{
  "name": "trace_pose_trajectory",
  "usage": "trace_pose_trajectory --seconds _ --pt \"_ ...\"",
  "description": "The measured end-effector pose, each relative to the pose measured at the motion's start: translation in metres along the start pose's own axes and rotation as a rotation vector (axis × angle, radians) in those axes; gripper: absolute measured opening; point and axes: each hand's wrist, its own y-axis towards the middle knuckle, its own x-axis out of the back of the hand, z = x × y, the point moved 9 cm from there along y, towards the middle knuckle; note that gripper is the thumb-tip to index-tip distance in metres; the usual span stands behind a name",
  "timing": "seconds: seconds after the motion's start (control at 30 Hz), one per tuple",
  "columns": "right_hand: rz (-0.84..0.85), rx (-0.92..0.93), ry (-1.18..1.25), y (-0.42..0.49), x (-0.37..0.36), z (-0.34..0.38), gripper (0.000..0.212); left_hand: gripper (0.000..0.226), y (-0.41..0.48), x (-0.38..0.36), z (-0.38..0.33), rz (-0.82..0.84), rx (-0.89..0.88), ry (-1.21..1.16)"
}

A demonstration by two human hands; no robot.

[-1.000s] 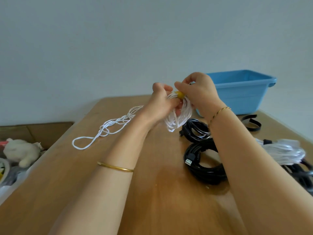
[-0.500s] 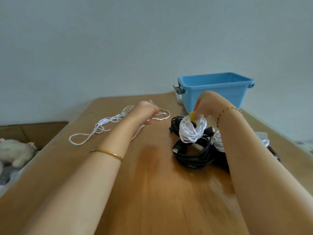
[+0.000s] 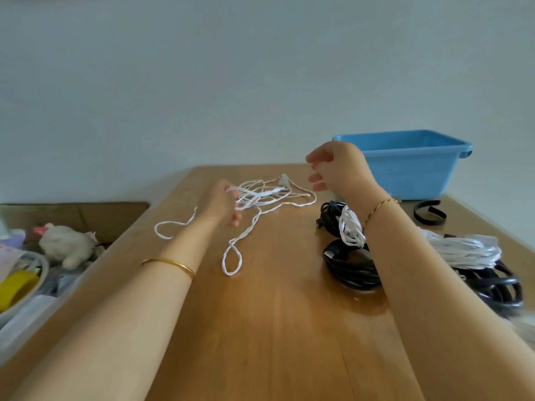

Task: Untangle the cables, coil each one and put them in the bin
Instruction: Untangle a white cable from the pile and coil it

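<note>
Across the far middle of the table (image 3: 260, 328), the loose white cable (image 3: 260, 193) is lying uncoiled; its length is running from a loop at the near left up to a small plug (image 3: 284, 180) at the far right, with a second loop trailing toward the person; the left hand (image 3: 221, 202) is sitting on the tangle's left side, its fingers seemingly curling round a few strands, though blur is making this hard to judge; the right hand (image 3: 340, 169) is hovering with fingers apart and holding nothing, just right of the plug end and nearer to it than the left.

Counting: three white cables are showing, namely the loose one, a small white coil (image 3: 351, 230) resting on the black coils (image 3: 351, 270), and a larger white bundle (image 3: 466, 250) at the right; at least three black coils are lying there; one black strap (image 3: 428, 217) is lying just in front of the bin; one blue bin (image 3: 405, 172) is standing behind the right hand, and whether it is holding any cables cannot be told.
</note>
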Motion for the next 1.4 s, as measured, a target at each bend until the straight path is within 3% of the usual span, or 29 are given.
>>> trace_pose_trajectory --seconds 0.07,0.13,0.27,0.43,0.53,0.57,0.67,0.73,0.83,0.9,1.0,1.13,1.23,1.33,1.4 --pt "0.112 -0.247 0.345 -0.008 -0.027 -0.01 0.028 0.027 -0.004 0.021 -0.019 -0.078 0.018 -0.282" --pt "0.225 -0.417 0.503 -0.018 -0.06 -0.016 0.028 0.027 -0.01 0.038 -0.038 -0.094 0.005 -0.454" --pt "0.39 -0.593 0.704 -0.028 -0.116 -0.034 0.034 0.027 -0.025 0.049 -0.056 0.105 0.094 -0.761" --pt "0.17 -0.726 0.936 -0.021 -0.134 -0.057 0.012 0.027 -0.04 0.056 -0.06 0.325 0.174 -1.017" --pt "0.199 -0.825 1.135 -0.02 -0.145 -0.053 0.011 0.027 -0.04 0.061 -0.051 0.353 0.221 -0.879" --pt "0.183 -0.83 1.134 -0.019 -0.145 -0.053 0.016 0.028 -0.04 0.06 -0.041 0.353 0.266 -0.716" --pt "0.117 -0.702 0.968 -0.002 -0.13 -0.054 0.039 0.019 -0.039 0.066 -0.002 0.318 0.372 0.093" --pt "0.108 -0.567 0.88 0.006 -0.119 -0.046 0.042 0.026 -0.037 0.06 0.011 0.316 0.376 0.33" --pt "0.116 -0.423 0.862 0.007 -0.109 -0.03 0.038 0.046 -0.028 0.051 -0.004 0.235 0.204 0.455" --pt "0.14 -0.362 0.826 0.006 -0.105 -0.023 0.04 0.056 -0.015 0.056 -0.021 0.081 0.047 0.572" --pt "0.165 -0.288 0.786 0.005 -0.102 -0.014 0.042 0.062 -0.001 0.056 -0.034 -0.012 -0.088 0.317" --pt "0.21 -0.215 0.771 0.004 -0.102 -0.002 0.042 0.074 -0.003 0.029 -0.043 0.205 -0.07 -0.094" --pt "0.263 -0.196 0.786 0.004 -0.104 0.004 0.035 0.078 0.001 0.034 -0.044 0.139 -0.084 -0.071" --pt "0.33 -0.19 0.767 0.002 -0.104 0.015 0.018 0.053 -0.002 0.04 -0.048 0.077 -0.146 0.013" --pt "0.281 -0.148 0.694 0.005 -0.098 0.018 0.013 0.047 -0.002 0.049 -0.05 0.005 -0.167 0.043"
